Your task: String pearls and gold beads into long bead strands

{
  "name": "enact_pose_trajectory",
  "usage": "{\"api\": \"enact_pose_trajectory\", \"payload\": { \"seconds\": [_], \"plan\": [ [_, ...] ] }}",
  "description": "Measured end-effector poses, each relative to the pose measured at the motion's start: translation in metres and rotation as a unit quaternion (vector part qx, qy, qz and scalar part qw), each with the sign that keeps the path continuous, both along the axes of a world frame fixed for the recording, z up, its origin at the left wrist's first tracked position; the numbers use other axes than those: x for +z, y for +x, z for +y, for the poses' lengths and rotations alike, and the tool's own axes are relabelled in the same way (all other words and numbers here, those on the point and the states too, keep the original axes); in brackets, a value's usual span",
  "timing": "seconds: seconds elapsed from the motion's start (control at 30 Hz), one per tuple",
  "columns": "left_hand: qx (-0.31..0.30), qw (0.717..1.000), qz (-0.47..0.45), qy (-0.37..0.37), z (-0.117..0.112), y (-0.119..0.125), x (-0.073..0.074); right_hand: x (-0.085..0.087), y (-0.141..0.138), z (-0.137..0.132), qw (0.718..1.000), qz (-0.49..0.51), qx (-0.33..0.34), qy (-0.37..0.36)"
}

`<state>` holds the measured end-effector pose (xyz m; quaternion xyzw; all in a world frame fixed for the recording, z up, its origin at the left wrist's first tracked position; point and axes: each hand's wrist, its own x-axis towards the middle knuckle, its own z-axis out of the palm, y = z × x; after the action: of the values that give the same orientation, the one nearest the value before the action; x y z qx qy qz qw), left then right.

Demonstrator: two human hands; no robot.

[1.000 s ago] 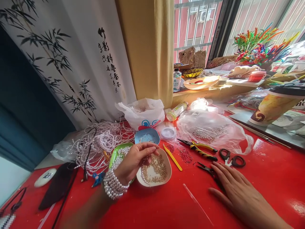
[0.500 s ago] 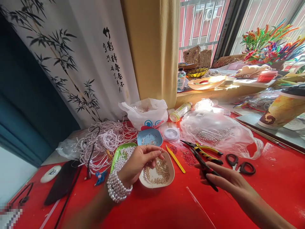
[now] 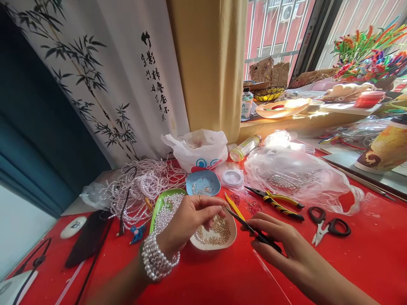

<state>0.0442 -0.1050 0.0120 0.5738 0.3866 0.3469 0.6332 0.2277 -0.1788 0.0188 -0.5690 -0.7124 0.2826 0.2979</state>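
My left hand (image 3: 193, 218), with a pearl bead bracelet (image 3: 155, 258) wound around its wrist, is pinched above a cream dish (image 3: 208, 245) of gold beads. Whatever sits between its fingertips is too small to name. In my right hand (image 3: 280, 237) is a pair of slim black pliers (image 3: 254, 231), their tip at the left fingertips. Left of the dish stands a green tray (image 3: 155, 212) of white pearl beads. Behind it is a blue dish (image 3: 203, 183) with small metal bits. Yellow tweezers (image 3: 234, 205) lie behind the black pliers, partly hidden.
Yellow-and-black pliers (image 3: 282, 203) and scissors (image 3: 329, 224) lie on the right. Strings of pearl beads (image 3: 146, 182) heap at the left beside a black phone-like slab (image 3: 87, 239). Plastic bags (image 3: 203, 148) stand behind, and a patterned cup (image 3: 384, 146) is far right.
My right hand has brought the black pliers leftward and turned their tip to the left fingertips. My left hand keeps its pinch over the cream dish. The view has shifted slightly.
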Motion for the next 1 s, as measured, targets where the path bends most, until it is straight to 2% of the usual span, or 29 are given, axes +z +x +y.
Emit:
{"api": "enact_pose_trajectory", "payload": {
  "seconds": [0.27, 0.57, 0.83, 1.0],
  "plan": [
    [-0.005, 0.999, 0.028, 0.021, -0.0006, -0.0007, 0.0002, -0.0005, 0.0002, -0.0015, 0.999, 0.036, 0.004, -0.007],
    [-0.013, 0.999, 0.038, 0.016, -0.0008, -0.0021, 0.0001, -0.0068, -0.0023, -0.0011, 0.999, -0.031, 0.01, 0.032],
    [-0.013, 0.999, 0.033, 0.004, -0.0027, -0.001, 0.002, -0.0088, -0.0052, -0.0009, 0.999, -0.024, 0.004, 0.045],
    [-0.005, 1.0, 0.021, 0.008, -0.0033, -0.0003, 0.0015, -0.006, -0.0065, -0.0029, 0.999, -0.023, 0.005, 0.028]
  ]
}}
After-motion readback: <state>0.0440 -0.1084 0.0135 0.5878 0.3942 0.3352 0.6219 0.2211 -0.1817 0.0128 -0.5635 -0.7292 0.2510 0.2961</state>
